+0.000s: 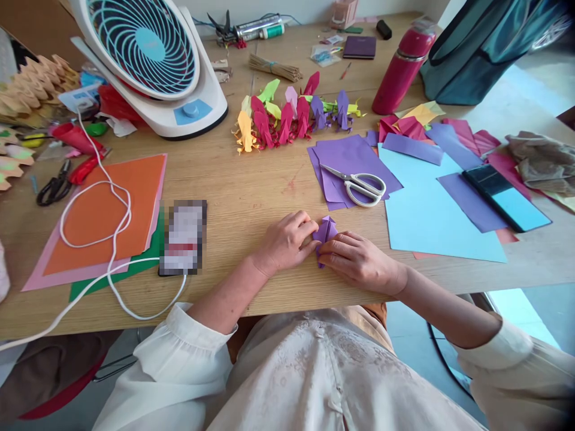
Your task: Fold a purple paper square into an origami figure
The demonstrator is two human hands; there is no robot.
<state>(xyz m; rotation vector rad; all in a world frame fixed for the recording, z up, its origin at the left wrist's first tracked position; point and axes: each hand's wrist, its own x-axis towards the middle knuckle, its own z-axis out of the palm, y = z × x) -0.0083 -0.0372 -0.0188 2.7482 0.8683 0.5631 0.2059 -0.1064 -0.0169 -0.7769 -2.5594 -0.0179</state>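
A small folded piece of purple paper [327,230] lies on the wooden table near its front edge, between my two hands. My left hand [290,239] is closed, with its thumb and fingertips pinching the paper's left side. From the right, my right hand [359,260] presses its closed fingers onto the other side and covers part of the lower end. Just beyond the hands, white-handled scissors [359,184] rest on purple sheets [345,152]. Farther back stands a cluster of folded paper figures [287,120] in pink, purple, yellow and green.
A fan [188,111] stands at the back left. Orange paper [108,209] and a phone [182,239] with a white cable are at left. Light-blue paper [417,221], another phone [505,197] and paper scraps lie at right. A pink bottle [399,78] stands behind, beside a teal bag [471,54].
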